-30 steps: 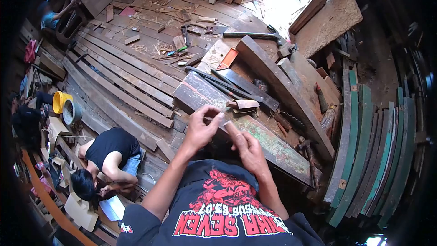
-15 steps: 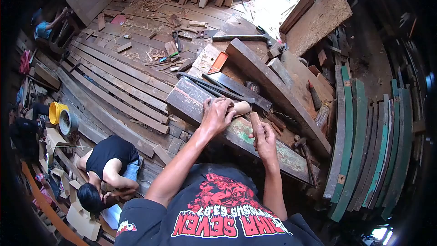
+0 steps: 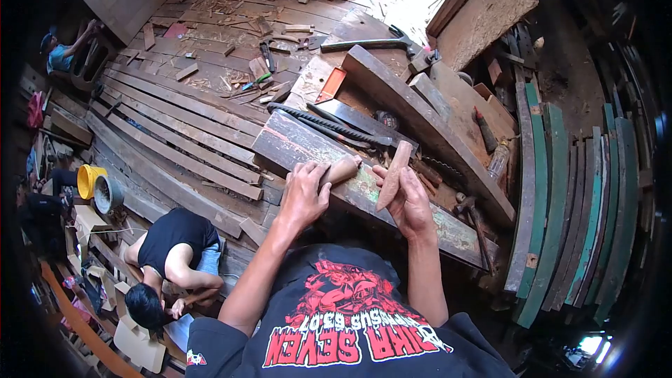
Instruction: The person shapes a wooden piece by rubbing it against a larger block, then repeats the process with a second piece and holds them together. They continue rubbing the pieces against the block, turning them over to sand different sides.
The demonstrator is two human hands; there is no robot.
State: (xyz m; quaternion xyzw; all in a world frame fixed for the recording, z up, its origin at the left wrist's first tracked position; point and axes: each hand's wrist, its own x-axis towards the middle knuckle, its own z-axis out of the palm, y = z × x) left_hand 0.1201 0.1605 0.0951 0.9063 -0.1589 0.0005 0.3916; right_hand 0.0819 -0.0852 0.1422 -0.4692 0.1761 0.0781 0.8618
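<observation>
My left hand (image 3: 306,189) is closed around a rounded, light brown wooden piece (image 3: 341,169), which rests against the worn beam (image 3: 297,138) in front of me. A flat, pointed piece of wood (image 3: 397,171) lies across the fingers of my right hand (image 3: 411,204), its narrow tip towards me. That hand's thumb presses against the wood. The two pieces are apart. Just beyond my hands lie a dark twisted rod (image 3: 329,124) and a metal hand-saw blade (image 3: 357,122).
A thick plank (image 3: 427,126) stands along the bench, with an orange tray (image 3: 332,85) beside it. A hammer (image 3: 470,213) lies near the beam's right end. Stacked green boards (image 3: 549,203) stand at right. Another person (image 3: 175,248) bends down at left, near a yellow bucket (image 3: 88,180).
My hands have moved nearer to me. The pointed wood has turned in my right hand, its tip now towards me. The rounded piece has tilted in my left hand.
</observation>
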